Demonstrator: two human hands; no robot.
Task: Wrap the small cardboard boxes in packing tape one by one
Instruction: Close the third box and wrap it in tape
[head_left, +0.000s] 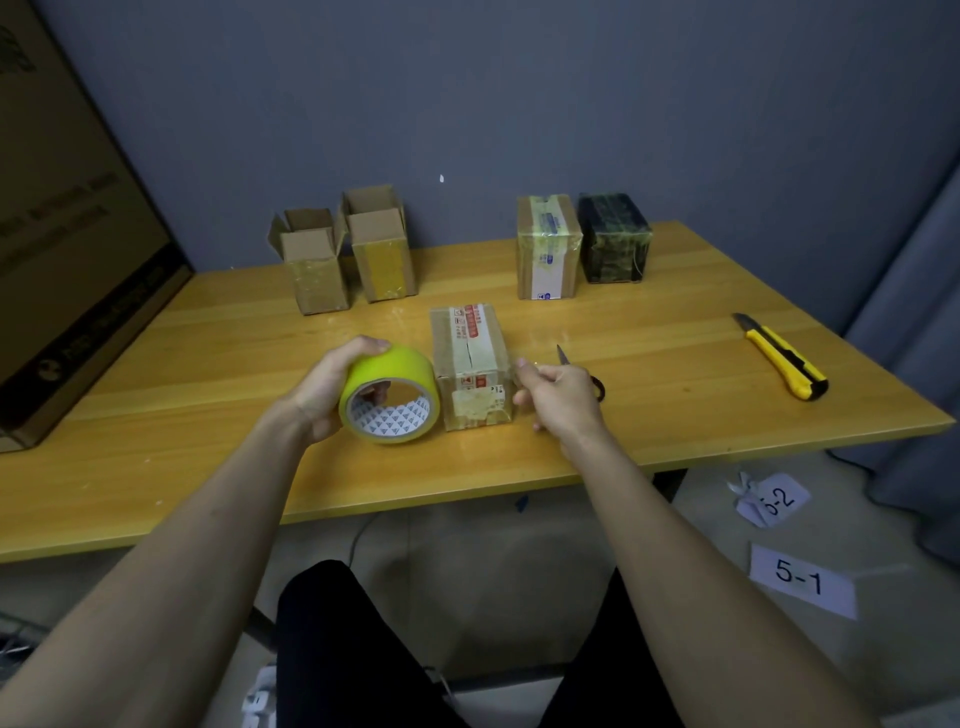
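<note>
The left hand (324, 387) grips a roll of yellow tape (389, 395), fingers curled over its top and thumb side against the outer band, so the roll stands on edge with its open core facing the person. Just right of the roll, a closed cardboard box (470, 366) lies lengthways near the middle of the worktop (208, 467), a printed red-and-white label running along its top; roll and box look to be touching or nearly so. The right hand (558, 395) is at the box's near right corner, fingers curled with thumb and forefinger pinched together at the box edge; whether they pinch a clear strip of tape there I cannot tell. A pair of scissors (582, 371) lies on the worktop behind that hand, blade tip pointing to the far edge, dark handle half hidden by the knuckles.

Along the far edge stand two open-topped boxes (345, 254) towards the left, side by side, and two wrapped ones towards the right: a tan one with clear tape (548, 249) and a dark one (615, 239) beside it. A yellow utility knife (782, 364) lies near the right edge, well apart from the hands. A big carton (67, 234) leans on the left end of the worktop. Paper labels reading 5-1 (800, 579) and 5-2 (776, 499) lie on the floor to the right
</note>
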